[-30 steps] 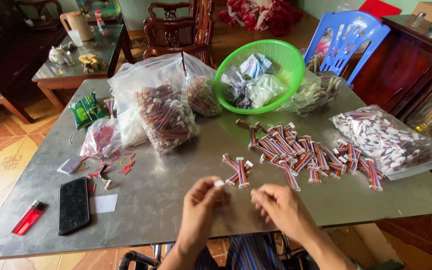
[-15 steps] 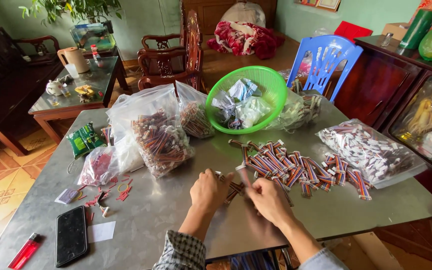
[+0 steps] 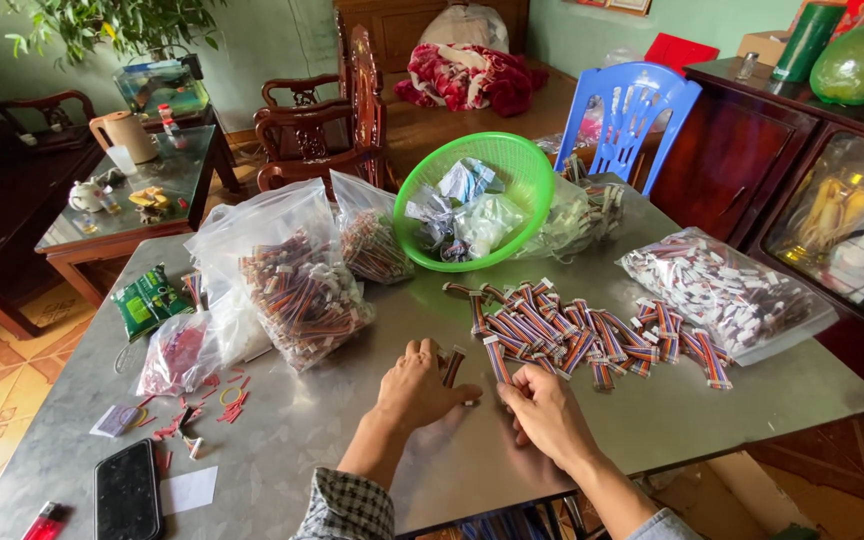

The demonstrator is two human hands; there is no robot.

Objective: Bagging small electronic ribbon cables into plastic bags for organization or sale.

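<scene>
My left hand (image 3: 420,385) rests on the grey metal table (image 3: 332,440) with its fingers around a short multicoloured ribbon cable (image 3: 451,365) that sticks up between them. My right hand (image 3: 544,410) lies just to the right, its fingers curled near the end of another ribbon cable (image 3: 497,360). A loose pile of the same cables (image 3: 577,330) spreads out just beyond both hands.
A green plastic basket (image 3: 522,170) of small bags stands behind the pile. Clear bags of cables lie at the left (image 3: 292,280) and right (image 3: 722,290). A black phone (image 3: 127,490), a red lighter (image 3: 42,522) and small scraps sit near the front left edge.
The view has risen and moved nearer the table. Both hands have moved forward from the table's front edge to the near side of the cable pile, and the left hand now holds a cable.
</scene>
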